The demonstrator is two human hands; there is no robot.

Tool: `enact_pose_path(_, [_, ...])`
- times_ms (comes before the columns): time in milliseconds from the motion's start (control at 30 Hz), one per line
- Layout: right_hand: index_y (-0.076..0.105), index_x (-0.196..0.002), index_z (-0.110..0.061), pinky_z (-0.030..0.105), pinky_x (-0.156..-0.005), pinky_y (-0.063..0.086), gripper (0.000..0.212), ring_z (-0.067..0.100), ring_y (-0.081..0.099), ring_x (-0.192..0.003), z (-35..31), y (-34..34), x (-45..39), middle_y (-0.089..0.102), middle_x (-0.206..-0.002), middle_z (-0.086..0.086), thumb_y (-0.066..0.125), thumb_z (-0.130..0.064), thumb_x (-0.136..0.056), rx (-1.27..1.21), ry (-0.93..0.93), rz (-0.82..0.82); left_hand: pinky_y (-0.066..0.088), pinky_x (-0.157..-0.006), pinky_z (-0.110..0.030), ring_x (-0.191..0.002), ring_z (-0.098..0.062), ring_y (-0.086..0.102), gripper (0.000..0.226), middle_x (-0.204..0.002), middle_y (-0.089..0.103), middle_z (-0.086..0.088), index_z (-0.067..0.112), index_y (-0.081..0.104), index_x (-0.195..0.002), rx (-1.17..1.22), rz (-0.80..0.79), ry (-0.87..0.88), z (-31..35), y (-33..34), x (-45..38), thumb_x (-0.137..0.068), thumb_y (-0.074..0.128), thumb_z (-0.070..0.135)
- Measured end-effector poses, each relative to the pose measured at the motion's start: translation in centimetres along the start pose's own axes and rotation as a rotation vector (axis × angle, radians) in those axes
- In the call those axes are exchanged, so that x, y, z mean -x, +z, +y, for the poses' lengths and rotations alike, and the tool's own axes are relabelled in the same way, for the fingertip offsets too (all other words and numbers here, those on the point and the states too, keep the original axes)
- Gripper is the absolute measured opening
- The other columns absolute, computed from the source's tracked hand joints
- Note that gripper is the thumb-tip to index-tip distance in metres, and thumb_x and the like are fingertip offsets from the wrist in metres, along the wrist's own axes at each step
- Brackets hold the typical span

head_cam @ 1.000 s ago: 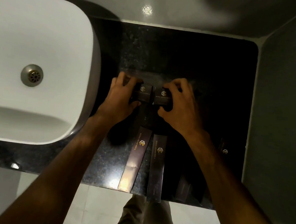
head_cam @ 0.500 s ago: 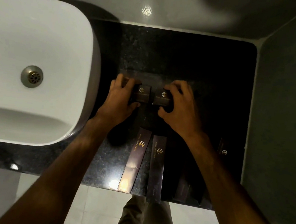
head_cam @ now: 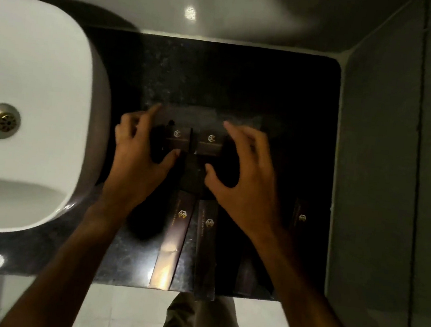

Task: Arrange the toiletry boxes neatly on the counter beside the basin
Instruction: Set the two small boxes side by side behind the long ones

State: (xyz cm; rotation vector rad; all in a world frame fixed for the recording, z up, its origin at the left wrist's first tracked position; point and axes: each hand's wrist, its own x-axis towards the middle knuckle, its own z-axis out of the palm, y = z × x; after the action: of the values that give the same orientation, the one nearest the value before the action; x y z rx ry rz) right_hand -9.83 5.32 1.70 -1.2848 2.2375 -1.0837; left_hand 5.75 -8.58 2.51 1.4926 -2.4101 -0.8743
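Two small dark boxes with gold logos stand side by side mid-counter, the left small box (head_cam: 176, 138) and the right small box (head_cam: 210, 143), a thin gap between them. My left hand (head_cam: 140, 155) hovers at the left one with fingers spread, its thumb by the box's near corner. My right hand (head_cam: 245, 174) hovers at the right one, fingers apart and off the box. Nearer me lie two long boxes, the left long box (head_cam: 173, 238) slightly slanted and the right long box (head_cam: 206, 250) poking over the counter's front edge. A further dark box (head_cam: 300, 219) lies at the right.
The white basin (head_cam: 46, 71) with its metal drain (head_cam: 1, 121) fills the left. The black granite counter (head_cam: 231, 79) ends at a grey wall (head_cam: 383, 154) on the right. Another dim box (head_cam: 247, 276) lies partly under my right forearm. Below the front edge is pale floor.
Both hands gripped the two small boxes before; now the fingers have spread and lifted off them. The small boxes stay side by side.
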Motion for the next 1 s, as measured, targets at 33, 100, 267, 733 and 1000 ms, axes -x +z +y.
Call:
enact_pose_path(33, [0.054,-0.145,-0.016,0.012,-0.100,0.046,0.063,0.002,0.049,-0.125,0.0,-1.1,1.1,0.048,-0.139,0.003,0.075,-0.029,-0.087,-0.019,0.004,0.089,0.033,-0.106,-0.011,-0.124,-0.027,0.048,0.073,-0.135,0.045,-0.017,0.019,0.044,-0.145,0.037,0.082,0.010,1.2,0.0,0.9,-0.080,0.078,0.023])
enact_pose_path(100, [0.060,-0.137,-0.017,0.020,-0.091,0.052,0.049,0.009,0.060,-0.116,1.0,-3.3,2.7,0.056,-0.128,0.001,0.073,-0.025,-0.091,-0.033,0.067,0.264,0.029,-0.098,0.005,-0.114,-0.009,0.047,0.056,-0.130,0.049,-0.018,0.013,0.054,-0.135,0.101,0.153,0.067,4.3,0.8,2.7,-0.083,0.074,0.016])
enact_pose_path(267, [0.060,-0.132,-0.019,0.038,-0.088,0.057,0.053,0.016,0.062,-0.104,7.1,-5.7,0.6,0.062,-0.121,0.005,0.080,-0.021,-0.084,-0.088,0.468,0.297,0.042,-0.080,0.003,-0.094,-0.002,0.053,0.049,-0.135,0.047,-0.011,0.012,0.052,-0.137,0.229,-0.047,0.129,11.8,5.2,3.6,-0.090,0.067,0.011])
enact_pose_path(733, [0.075,-0.111,-0.012,0.003,-0.082,0.043,0.032,0.011,0.060,-0.100,9.8,-4.8,-1.7,0.062,-0.114,0.007,0.082,-0.011,-0.080,0.064,0.332,0.169,0.044,-0.089,-0.020,-0.111,-0.023,0.060,0.036,-0.137,0.049,-0.012,0.008,0.057,-0.125,0.111,-0.165,0.030,13.0,11.4,-0.3,-0.090,0.067,0.011])
enact_pose_path(1000, [0.074,-0.107,-0.013,0.005,-0.082,0.043,0.028,0.009,0.059,-0.102,10.2,-4.5,-1.0,0.063,-0.114,0.003,0.082,-0.019,-0.081,0.086,0.335,0.223,0.054,-0.094,-0.028,-0.110,-0.021,0.061,0.034,-0.132,0.054,-0.010,0.008,0.060,-0.123,0.126,-0.138,0.075,12.5,12.1,-0.2,-0.089,0.065,0.006])
